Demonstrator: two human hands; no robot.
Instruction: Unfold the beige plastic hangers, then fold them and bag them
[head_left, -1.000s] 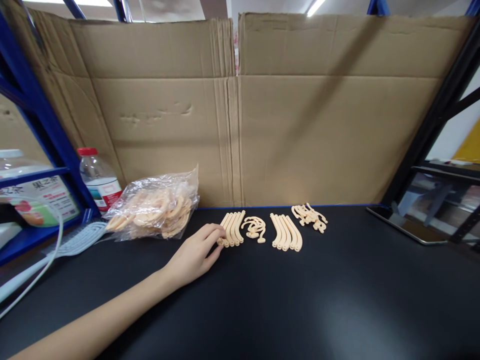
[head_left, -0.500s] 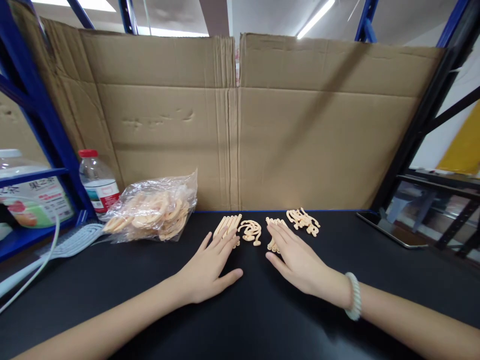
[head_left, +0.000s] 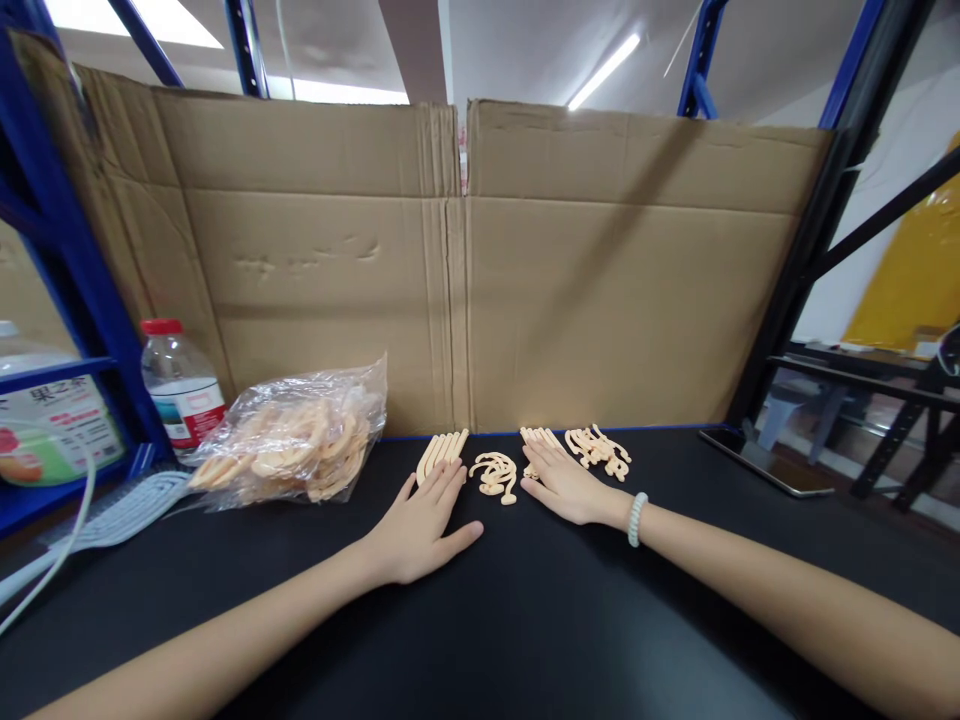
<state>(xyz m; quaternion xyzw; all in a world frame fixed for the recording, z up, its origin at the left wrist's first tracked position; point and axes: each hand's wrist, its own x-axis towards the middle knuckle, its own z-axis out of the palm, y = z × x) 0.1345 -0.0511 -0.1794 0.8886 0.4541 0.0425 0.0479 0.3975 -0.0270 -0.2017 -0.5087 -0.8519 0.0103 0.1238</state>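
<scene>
My left hand (head_left: pixel 418 528) lies palm down with fingers stretched, its fingertips over the near ends of a row of pale beige sticks (head_left: pixel 442 448). Flat beside it on the right, my right hand (head_left: pixel 570 487) covers much of a second row of similar sticks (head_left: pixel 541 436); a pale bracelet (head_left: pixel 636 519) circles that wrist. Between the hands sits a small heap of curved beige pieces (head_left: pixel 495 474). Another heap of curved pieces (head_left: pixel 598 448) is just beyond my right hand. Both palms are hidden from above.
On the left are a clear plastic bag (head_left: pixel 300 435) of beige pieces, a red-capped bottle (head_left: pixel 182 390) and a grey-blue hairbrush (head_left: pixel 135 508) with a white cable (head_left: pixel 79 535). A phone-like dark slab (head_left: pixel 765 463) lies right. Cardboard (head_left: pixel 615 300) walls the back of the black tabletop (head_left: pixel 510 630).
My right hand has moved forward and slightly left over its row of sticks. My left hand stays at its row, nearly unmoved. The camera view has shifted a little.
</scene>
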